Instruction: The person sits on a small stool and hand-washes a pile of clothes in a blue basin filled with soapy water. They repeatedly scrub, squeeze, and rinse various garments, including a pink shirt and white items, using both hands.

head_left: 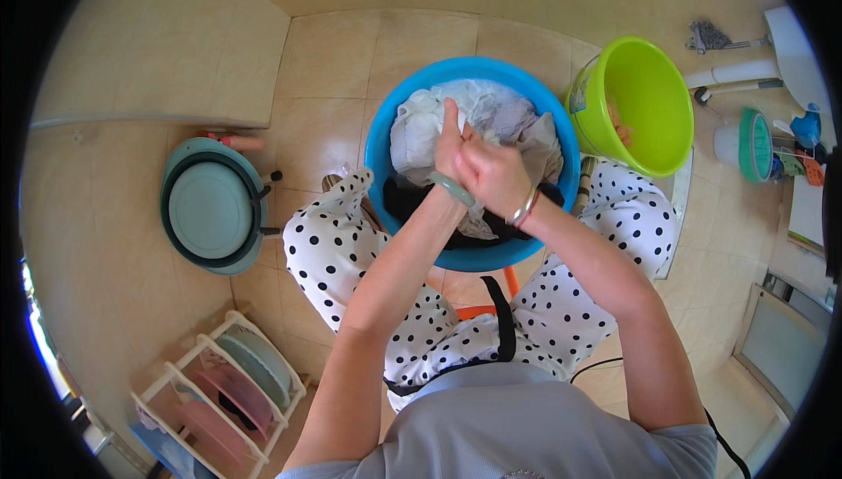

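Observation:
Both hands are pressed together over a round blue basin (378,242). My left hand (448,147), with a pale green bangle (453,189) at the wrist, is seen edge-on, its fingers stretched away from me. My right hand (493,176), wearing a silver-coloured bangle (524,207), is closed against the left one, its fingers curled round it. No cloth shows in either hand. Below them in the basin lie white laundry (417,137), greyish garments (516,119) and black cloth (403,201), partly hidden by my hands and wrists.
A lime-green bucket (675,110) with something orange-pink inside stands right of the basin. Left, a folding teal basin (175,242) leans at the wall; nearer is a white rack (189,358) of basins. My knees in dotted trousers (329,238) flank the blue basin. Brushes (794,163) hang far right.

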The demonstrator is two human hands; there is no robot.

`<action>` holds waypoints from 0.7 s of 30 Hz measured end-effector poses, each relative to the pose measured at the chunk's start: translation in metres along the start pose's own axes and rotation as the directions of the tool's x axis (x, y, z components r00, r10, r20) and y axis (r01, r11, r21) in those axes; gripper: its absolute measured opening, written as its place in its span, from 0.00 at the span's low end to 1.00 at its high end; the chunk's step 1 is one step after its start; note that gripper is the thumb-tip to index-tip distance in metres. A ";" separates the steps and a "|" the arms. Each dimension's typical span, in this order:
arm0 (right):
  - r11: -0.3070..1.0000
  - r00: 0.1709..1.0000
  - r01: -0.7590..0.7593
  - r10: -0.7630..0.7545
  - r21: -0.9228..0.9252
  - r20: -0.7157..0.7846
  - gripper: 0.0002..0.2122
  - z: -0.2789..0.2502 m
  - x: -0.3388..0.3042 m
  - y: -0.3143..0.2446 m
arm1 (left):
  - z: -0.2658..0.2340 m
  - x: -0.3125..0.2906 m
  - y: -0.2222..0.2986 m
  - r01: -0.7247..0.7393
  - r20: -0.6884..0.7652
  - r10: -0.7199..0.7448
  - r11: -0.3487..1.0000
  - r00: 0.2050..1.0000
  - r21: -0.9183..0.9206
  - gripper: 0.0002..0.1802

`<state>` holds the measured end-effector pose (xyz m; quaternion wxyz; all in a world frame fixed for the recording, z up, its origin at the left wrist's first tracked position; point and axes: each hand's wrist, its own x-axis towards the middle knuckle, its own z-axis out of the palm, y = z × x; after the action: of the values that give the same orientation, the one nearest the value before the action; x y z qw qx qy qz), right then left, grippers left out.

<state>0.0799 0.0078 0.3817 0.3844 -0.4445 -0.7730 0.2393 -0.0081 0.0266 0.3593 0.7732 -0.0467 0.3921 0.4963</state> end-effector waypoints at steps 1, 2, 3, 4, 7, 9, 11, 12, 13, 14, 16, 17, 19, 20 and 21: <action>0.995 0.995 -0.081 0.084 -0.059 0.051 0.11 -0.002 0.009 0.018 | 0.013 -0.010 -0.007 -0.088 -0.181 0.104 0.992 0.978 0.095 0.24; 0.849 0.862 -0.507 0.496 0.148 0.102 0.14 -0.010 0.017 0.045 | 0.029 -0.018 -0.020 -0.130 -0.300 0.187 0.971 0.935 0.201 0.21; 0.908 0.908 -0.419 0.418 0.011 0.042 0.16 -0.005 0.015 0.054 | 0.026 -0.009 -0.027 -0.143 -0.406 0.221 0.967 0.887 0.212 0.15; 0.922 0.922 -0.387 0.387 -0.016 0.013 0.16 0.001 0.008 0.060 | 0.017 -0.003 -0.027 -0.091 -0.348 0.146 0.981 0.926 0.170 0.15; 0.939 0.940 -0.339 0.340 -0.060 0.011 0.14 0.012 -0.002 0.043 | -0.013 0.011 -0.025 -0.022 -0.252 0.058 0.990 0.966 0.143 0.14; 0.996 0.996 -0.090 0.090 0.019 0.014 0.11 0.022 -0.004 -0.025 | -0.094 0.047 0.012 0.139 0.422 -0.116 0.990 0.899 -0.024 0.13; 0.997 0.993 -0.078 0.078 0.002 0.091 0.10 0.019 -0.011 -0.026 | -0.077 0.042 0.002 0.134 0.360 -0.094 0.987 0.928 -0.087 0.13; 0.994 0.989 -0.110 0.110 -0.004 0.095 0.11 0.014 -0.009 -0.011 | -0.056 0.031 -0.010 0.086 0.177 -0.066 0.990 0.982 -0.111 0.13; 0.991 0.986 -0.137 0.136 -0.001 0.099 0.11 0.013 -0.005 0.004 | -0.031 0.014 -0.020 0.002 -0.095 -0.013 0.994 0.995 -0.112 0.13; 0.975 0.980 -0.133 0.156 -0.179 0.123 0.11 0.010 0.000 0.039 | -0.007 0.003 -0.029 -0.031 -0.224 0.014 0.997 0.974 -0.076 0.13; 0.905 0.912 -0.391 0.405 -0.169 0.061 0.13 0.012 -0.001 0.077 | 0.000 0.001 -0.034 -0.045 -0.200 0.057 0.997 0.978 0.064 0.13; 0.907 0.914 -0.388 0.402 -0.165 0.057 0.13 0.014 -0.001 0.073 | -0.007 0.001 -0.034 -0.032 -0.174 0.038 0.999 0.984 0.039 0.13; 0.908 0.916 -0.388 0.399 -0.159 0.044 0.14 0.017 -0.007 0.061 | -0.017 0.008 -0.035 0.010 -0.209 -0.005 1.000 0.978 0.023 0.13; 0.943 0.947 -0.309 0.317 -0.123 0.054 0.13 0.019 -0.008 0.047 | -0.031 0.017 -0.032 0.031 -0.164 -0.022 0.998 0.986 0.054 0.14; 0.972 0.971 -0.223 0.228 -0.079 0.066 0.12 0.022 -0.008 0.025 | -0.057 0.029 -0.026 0.043 -0.125 -0.033 0.996 0.992 0.083 0.15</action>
<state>0.0774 0.0125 0.3478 0.3096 -0.5335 -0.7392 0.2704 -0.0132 0.0087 0.2931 0.7579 -0.0517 0.4593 0.4603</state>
